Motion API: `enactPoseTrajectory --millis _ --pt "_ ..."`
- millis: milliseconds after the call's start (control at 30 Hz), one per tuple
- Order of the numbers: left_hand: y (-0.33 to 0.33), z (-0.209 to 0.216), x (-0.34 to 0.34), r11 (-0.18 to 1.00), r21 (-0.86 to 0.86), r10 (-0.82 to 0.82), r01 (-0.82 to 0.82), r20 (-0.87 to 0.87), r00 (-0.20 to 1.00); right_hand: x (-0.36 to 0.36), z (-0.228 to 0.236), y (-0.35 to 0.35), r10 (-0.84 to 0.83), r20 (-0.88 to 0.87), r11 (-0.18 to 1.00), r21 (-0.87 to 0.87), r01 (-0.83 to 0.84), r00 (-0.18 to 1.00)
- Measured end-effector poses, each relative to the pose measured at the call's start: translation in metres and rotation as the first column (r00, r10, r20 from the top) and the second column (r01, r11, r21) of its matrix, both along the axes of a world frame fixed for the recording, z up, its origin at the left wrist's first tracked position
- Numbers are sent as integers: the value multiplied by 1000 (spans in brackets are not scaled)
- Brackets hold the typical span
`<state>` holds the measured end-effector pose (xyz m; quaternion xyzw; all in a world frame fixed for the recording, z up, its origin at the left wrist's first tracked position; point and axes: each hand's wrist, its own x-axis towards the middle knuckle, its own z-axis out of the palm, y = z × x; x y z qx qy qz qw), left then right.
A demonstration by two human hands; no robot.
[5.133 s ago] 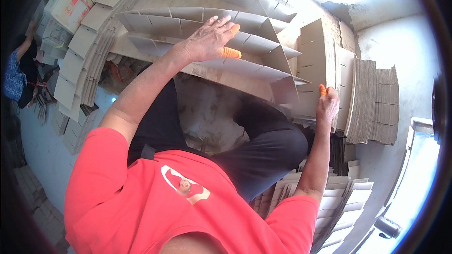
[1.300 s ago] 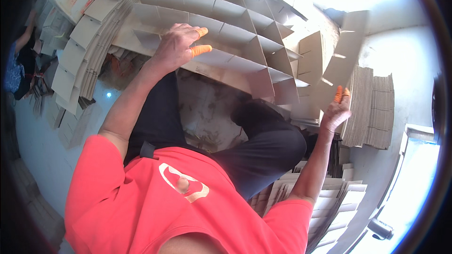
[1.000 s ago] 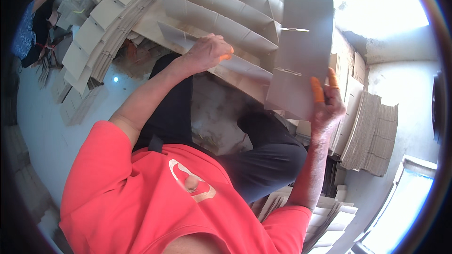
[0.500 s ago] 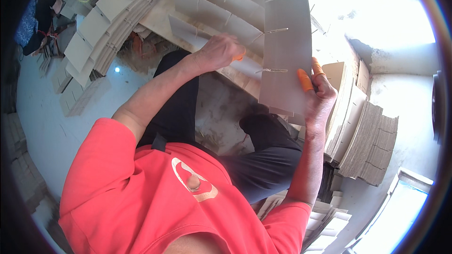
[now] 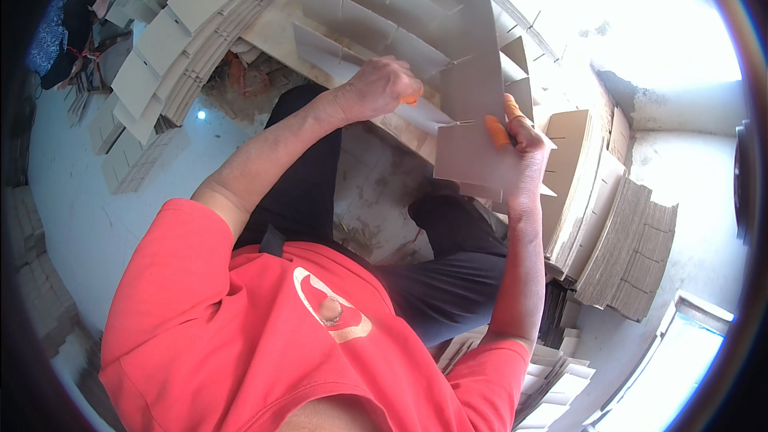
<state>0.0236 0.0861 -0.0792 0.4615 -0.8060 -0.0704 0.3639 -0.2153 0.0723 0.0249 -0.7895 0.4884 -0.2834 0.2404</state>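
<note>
My right hand [image 5: 522,144] grips the right edge of a slotted cardboard strip [image 5: 472,92], with orange finger covers on thumb and finger. The strip stands on edge across several upright cardboard dividers [image 5: 372,26], meeting them at its slots. Parts of the dividers now show on its right side too. My left hand [image 5: 380,90] is curled closed beside the nearest divider [image 5: 318,48], an orange cover on one finger. Whatever it may hold is hidden behind the fingers.
Stacked slotted cardboard [image 5: 164,44] curves along the left of the work board [image 5: 268,40]. More cardboard stacks [image 5: 628,248] stand at the right by the wall. Another person's dark clothing [image 5: 76,28] shows at the far upper left. My dark-trousered legs are below the board.
My right hand has moved left and slightly up, and the strip has tilted and sunk among the dividers, whose ends now stick out past its right side. My left hand stays nearly in place.
</note>
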Motion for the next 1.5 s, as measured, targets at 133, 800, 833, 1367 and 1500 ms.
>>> enactPoseTrajectory --millis 133,800,833,1367,1500 --pt "-2 1 0 1000 17 8 -9 32 999 7 -13 -10 81 -99 996 50 -76 992" --pt "-26 16 8 977 196 -78 85 -46 996 18 -49 -23 128 -480 990 14 -139 868" --pt "-30 20 11 967 228 -98 110 -67 993 18 -50 -19 111 -479 992 2 -125 871" --pt "-121 43 18 960 268 -41 -83 425 904 -187 -21 20 -623 -556 769 -563 302 550" --pt "-101 36 17 997 -37 76 -73 80 994 -202 -42 37 -588 -693 808 -490 325 417"
